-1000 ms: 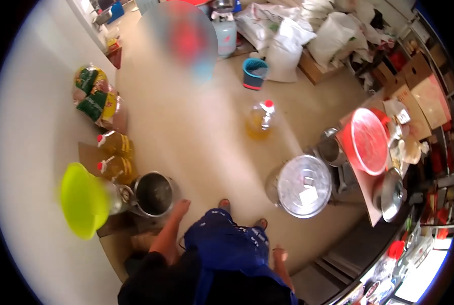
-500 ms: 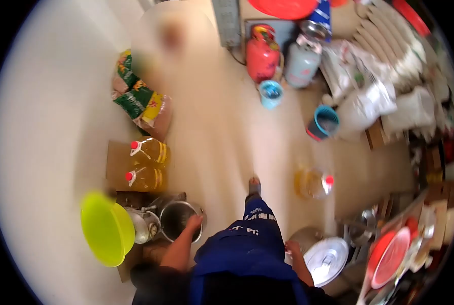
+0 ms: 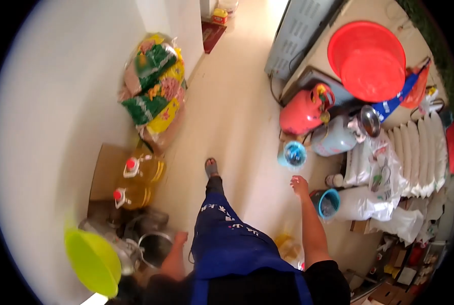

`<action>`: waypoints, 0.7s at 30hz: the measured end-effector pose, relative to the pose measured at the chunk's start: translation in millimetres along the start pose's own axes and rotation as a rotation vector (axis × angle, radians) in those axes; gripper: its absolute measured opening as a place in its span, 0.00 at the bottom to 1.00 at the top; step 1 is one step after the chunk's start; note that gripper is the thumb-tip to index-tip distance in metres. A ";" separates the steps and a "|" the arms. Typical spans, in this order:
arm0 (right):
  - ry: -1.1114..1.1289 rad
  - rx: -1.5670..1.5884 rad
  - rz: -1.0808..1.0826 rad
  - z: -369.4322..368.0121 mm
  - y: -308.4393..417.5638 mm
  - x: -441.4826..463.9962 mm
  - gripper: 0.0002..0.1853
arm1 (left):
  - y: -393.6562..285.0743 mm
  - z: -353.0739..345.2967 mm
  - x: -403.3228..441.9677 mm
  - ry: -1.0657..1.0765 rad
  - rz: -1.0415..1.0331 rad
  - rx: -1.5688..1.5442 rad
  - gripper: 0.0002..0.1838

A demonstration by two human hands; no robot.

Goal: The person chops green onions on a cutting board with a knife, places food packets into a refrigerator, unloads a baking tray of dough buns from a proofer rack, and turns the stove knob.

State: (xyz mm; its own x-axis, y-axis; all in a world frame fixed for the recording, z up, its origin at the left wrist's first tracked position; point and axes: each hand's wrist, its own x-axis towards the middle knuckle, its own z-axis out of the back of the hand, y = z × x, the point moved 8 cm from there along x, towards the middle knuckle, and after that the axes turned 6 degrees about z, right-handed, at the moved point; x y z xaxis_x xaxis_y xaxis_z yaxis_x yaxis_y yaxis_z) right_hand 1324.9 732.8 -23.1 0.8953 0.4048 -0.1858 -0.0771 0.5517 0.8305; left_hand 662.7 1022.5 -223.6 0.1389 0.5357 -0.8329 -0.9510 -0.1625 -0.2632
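My right hand (image 3: 299,184) reaches out ahead on the right with loosely bent fingers and nothing in it. It is nearest a light blue bucket (image 3: 292,155) on the floor, a little apart from it. A darker bin with a blue rim (image 3: 328,203) stands to the right of my forearm. My left hand (image 3: 181,238) hangs low beside my apron (image 3: 232,229), next to a metal pot (image 3: 156,249); its fingers are mostly hidden and blurred, and nothing shows in it. Behind my right arm, a jug of yellow oil (image 3: 288,248) stands on the floor, partly covered.
Along the left wall are packed bags (image 3: 158,101), oil jugs (image 3: 140,195) and a lime-green basin (image 3: 92,259). On the right stand a red gas cylinder (image 3: 303,109), a grey cylinder (image 3: 334,137), a red basin (image 3: 367,61) and white sacks (image 3: 415,157). A doormat (image 3: 214,35) lies ahead.
My view has moved forward and turned; a doorway shows ahead. My right hand has swung forward from beside the silver lid, which is out of view. My left hand is now beside the pot.
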 end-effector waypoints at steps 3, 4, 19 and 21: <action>-0.030 0.136 -0.120 -17.9 -0.1 75.7 0.07 | -80.3 37.2 38.2 0.051 0.250 -0.352 0.17; 0.075 0.111 -0.159 -32.0 -10.4 88.3 0.08 | -107.4 49.1 34.3 0.060 0.390 -0.457 0.15; 0.749 -0.505 -0.460 -207.8 -40.9 314.3 0.18 | -687.4 304.6 364.8 -0.085 -0.244 -0.254 0.13; 0.760 -0.514 -0.497 -206.1 -27.9 396.7 0.20 | -753.5 326.3 386.7 -0.099 -0.154 -0.141 0.12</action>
State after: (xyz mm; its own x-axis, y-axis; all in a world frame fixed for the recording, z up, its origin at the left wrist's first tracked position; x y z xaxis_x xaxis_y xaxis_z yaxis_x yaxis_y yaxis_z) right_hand 1591.8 1028.3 -228.2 0.3793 0.3007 -0.8750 -0.1121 0.9537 0.2791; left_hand 1342.8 1622.5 -188.5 0.2452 0.6407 -0.7276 -0.8718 -0.1827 -0.4546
